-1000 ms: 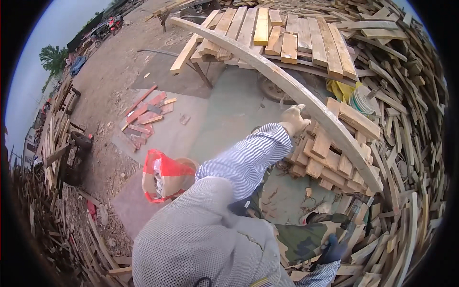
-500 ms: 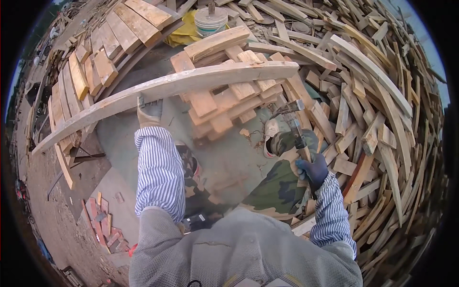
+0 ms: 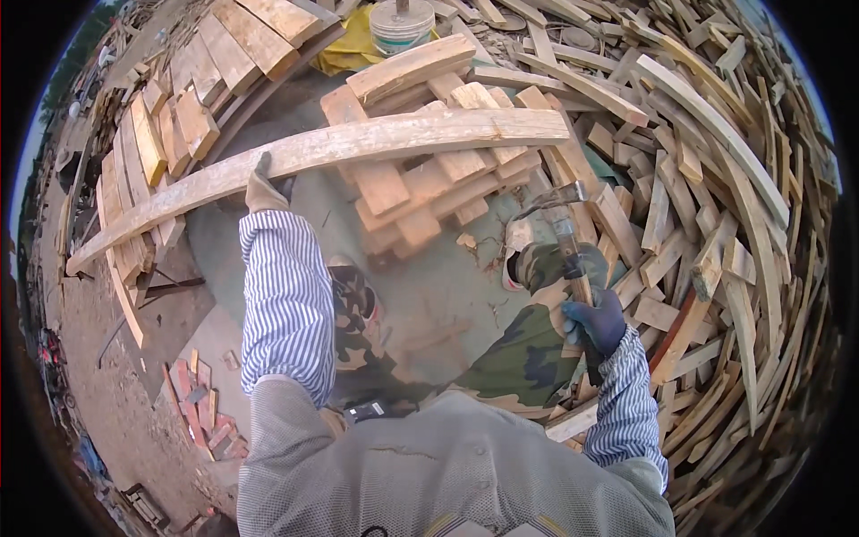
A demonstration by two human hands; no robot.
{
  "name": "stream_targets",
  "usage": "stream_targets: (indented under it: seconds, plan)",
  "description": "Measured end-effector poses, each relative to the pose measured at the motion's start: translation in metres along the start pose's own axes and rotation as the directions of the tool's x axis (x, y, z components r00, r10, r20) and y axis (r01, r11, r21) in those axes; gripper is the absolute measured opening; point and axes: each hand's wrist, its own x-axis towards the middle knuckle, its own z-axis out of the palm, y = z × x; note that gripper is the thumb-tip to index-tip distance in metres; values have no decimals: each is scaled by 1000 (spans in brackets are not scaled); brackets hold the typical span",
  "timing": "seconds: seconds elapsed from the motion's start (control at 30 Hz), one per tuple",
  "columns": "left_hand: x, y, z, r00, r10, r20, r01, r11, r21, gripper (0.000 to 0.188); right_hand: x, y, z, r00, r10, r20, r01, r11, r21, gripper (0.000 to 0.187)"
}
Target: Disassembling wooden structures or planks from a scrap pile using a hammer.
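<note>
- I am viewing a long, bowed timber beam that is slanting across the upper middle, its right part lying over the stack of short blocks; whether it is resting there I am not able to tell.
- Left hand, gloved, is holding the beam's near edge, thumb against the face; the other fingers are partly hiding.
- Right hand, gloved, is wrapping its fingers around the handle of a claw hammer, whose head is standing apart from the beam.
- Progress, my judgement: blocks are already lying stacked and boards are lying in a row; this beam is remaining whole, its handling looking unfinished. Any nails are showing too small to tell.
- Camouflage trouser legs are flanking the floor sheet.
- Outward, a white bucket is standing by yellow sheeting; red offcuts are lying lower left.
- Obstruction: the loose scrap-wood pile is crowding the hammer side; the block stack is sitting beneath the beam.
</note>
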Motion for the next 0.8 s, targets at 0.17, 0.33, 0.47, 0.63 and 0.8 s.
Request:
stream_targets:
  seconds: [0.17,0.33,0.47,0.63,0.8]
  plan:
    - [6,6,-8,994,-27,110,27,1000,2,46,0,-8,3,1000,-24,-4,24,1000,-1,17]
    - [-7,-3,-6,998,22,62,-18,997,-69,53,3,-16,7,998,41,40,-39,998,-41,17]
    - [-20,10,8,995,35,-94,-41,998,-57,54,2,-16,8,998,0,67,2,1000,-24,14]
    - [-15,34,14,988,-89,125,89,996,7,54,2,-13,4,995,1,104,2,1000,-26,16]
    - [-4,58,11,961,-72,267,77,997,-9,55,6,-15,6,998,28,61,-25,998,-57,16]
